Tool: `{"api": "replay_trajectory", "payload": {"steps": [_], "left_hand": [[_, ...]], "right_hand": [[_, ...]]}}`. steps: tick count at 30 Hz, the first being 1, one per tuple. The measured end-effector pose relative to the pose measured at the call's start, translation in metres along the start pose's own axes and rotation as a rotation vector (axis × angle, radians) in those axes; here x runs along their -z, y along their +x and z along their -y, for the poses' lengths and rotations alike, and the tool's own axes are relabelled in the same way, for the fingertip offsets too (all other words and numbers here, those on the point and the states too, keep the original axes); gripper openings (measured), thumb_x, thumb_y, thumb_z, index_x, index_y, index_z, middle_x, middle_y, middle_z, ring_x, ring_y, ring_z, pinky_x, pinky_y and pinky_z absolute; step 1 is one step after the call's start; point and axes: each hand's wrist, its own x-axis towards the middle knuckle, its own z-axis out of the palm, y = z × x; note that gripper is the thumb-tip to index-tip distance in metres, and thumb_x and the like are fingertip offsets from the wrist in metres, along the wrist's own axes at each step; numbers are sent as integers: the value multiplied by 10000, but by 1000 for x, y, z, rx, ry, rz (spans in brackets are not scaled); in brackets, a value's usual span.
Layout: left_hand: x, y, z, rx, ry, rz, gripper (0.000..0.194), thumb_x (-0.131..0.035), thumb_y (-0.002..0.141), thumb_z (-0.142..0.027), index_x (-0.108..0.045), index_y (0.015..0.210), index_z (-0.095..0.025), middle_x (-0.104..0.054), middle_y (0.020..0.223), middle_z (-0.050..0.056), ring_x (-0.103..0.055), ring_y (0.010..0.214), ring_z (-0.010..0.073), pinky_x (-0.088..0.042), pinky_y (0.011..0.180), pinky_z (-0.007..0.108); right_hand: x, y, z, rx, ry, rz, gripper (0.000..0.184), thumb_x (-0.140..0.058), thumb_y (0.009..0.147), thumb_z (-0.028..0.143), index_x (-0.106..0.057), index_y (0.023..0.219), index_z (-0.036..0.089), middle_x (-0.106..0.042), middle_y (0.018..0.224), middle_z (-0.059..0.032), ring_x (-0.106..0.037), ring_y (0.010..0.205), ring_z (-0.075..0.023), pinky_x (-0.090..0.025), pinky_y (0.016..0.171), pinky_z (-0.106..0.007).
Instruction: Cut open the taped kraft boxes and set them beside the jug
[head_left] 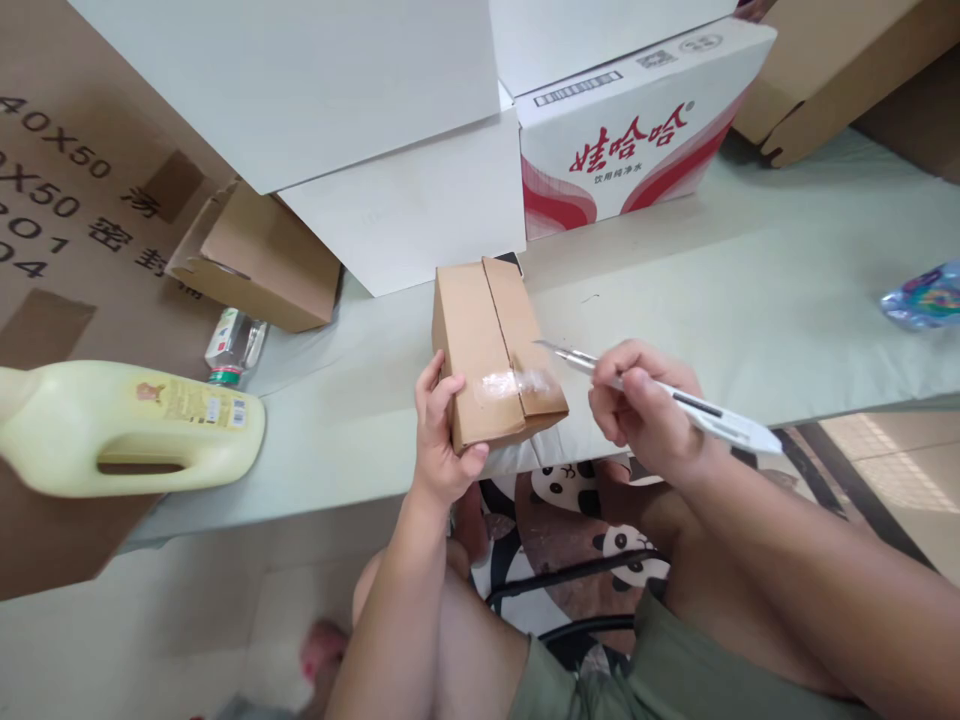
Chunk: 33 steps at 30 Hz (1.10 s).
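A small brown cardboard box [474, 325] rests near the table's front edge, its two top flaps meeting along a seam. Clear tape [498, 386] crosses that seam at the near end. My left hand [444, 435] grips the box's near left corner, fingers along the side and thumb at the near face. In my right hand [643, 400] is a white utility knife [720, 418], held like a pen. Its blade is out and points left, its tip close to the box's right side; whether it touches I cannot tell.
White cartons [405, 210] and a red-and-white water carton [622, 150] stand behind the box. To the left are a yellow jug [191, 400], a clear bottle [238, 342] and another brown box [270, 255]. A colourful plastic packet [926, 297] lies far right on the pale tablecloth [795, 290].
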Motion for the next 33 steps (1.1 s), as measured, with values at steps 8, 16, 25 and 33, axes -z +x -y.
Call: {"api": "replay_trajectory", "payload": {"steps": [8, 16, 25, 33], "left_hand": [[-1, 0, -2, -26, 55, -6, 660, -525, 873, -703, -428, 1433, -367, -339, 1565, 126, -335, 1475, 379, -364, 1135, 608], [-1, 0, -1, -18, 43, -2, 643, -511, 885, -688, -428, 1437, -369, -328, 1569, 119, -316, 1485, 367, -352, 1142, 595], [-2, -1, -2, -12, 43, -8, 642, -528, 886, -671, -421, 1438, -361, -327, 1573, 118, -332, 1476, 360, -347, 1151, 579], [-3, 1, -2, -19, 76, -40, 638, -520, 901, -654, -415, 1448, -344, -360, 1542, 121, -365, 1459, 355, -362, 1149, 562]], "right_hand": [[-10, 3, 16, -14, -319, 11, 83, -594, 832, 280, -605, 881, 214, -596, 690, 17, -515, 574, -120, -376, 516, -250], [-8, 2, 16, 86, -425, -4, 72, -564, 842, 239, -619, 884, 216, -584, 663, 25, -488, 543, -115, -380, 521, -261], [-7, 6, 15, 251, -590, 98, 80, -557, 833, 226, -622, 876, 205, -578, 649, 27, -471, 517, -100, -373, 509, -250], [-7, 2, 15, 382, -550, 161, 102, -526, 791, 174, -603, 857, 188, -581, 674, 15, -480, 518, -90, -382, 494, -228]]}}
